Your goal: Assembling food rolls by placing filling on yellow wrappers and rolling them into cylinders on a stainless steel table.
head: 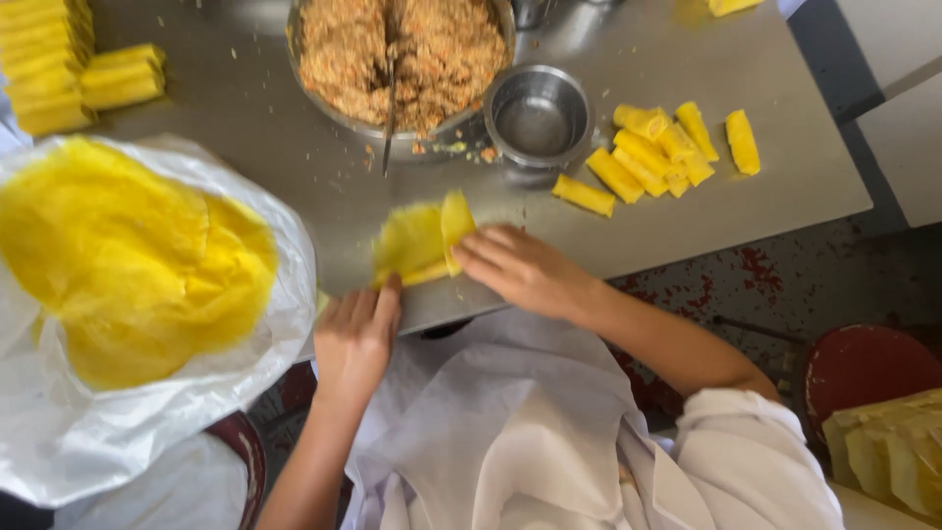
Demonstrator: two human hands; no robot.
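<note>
A: Start at the left. What do you count?

B: One white plastic bag point(285, 324) lying open with a stack of round yellow wrappers point(132, 260) on it, too many to count, well left of the hands. Behind it, at the far left corner, a pile of finished yellow rolls point(69, 64), number unclear

A: And at the grip?

B: One yellow wrapper point(422, 240), partly folded, lies on the steel table point(245, 108) close to its near edge. The left hand point(355, 339) rests palm down at that edge, fingers together, fingertips on the wrapper's near-left corner. The right hand point(520, 267) comes in from the right, forearm slanting, fingers extended and pressing the folded flap flat. Neither hand closes round anything

A: Beyond the grip?

B: One large metal bowl of crumbly filling point(402, 54) with one utensil handle point(391, 118) sticking out toward the hands. Just right of it, one small empty steel bowl point(538, 118)

A: Further right?

B: About nine rolled pieces point(657, 152) lying loose, well right of the grip. Bare steel runs between them and the right hand, and on to the table's right edge. Off the table, at the lower right, one red stool point(863, 363)
</note>
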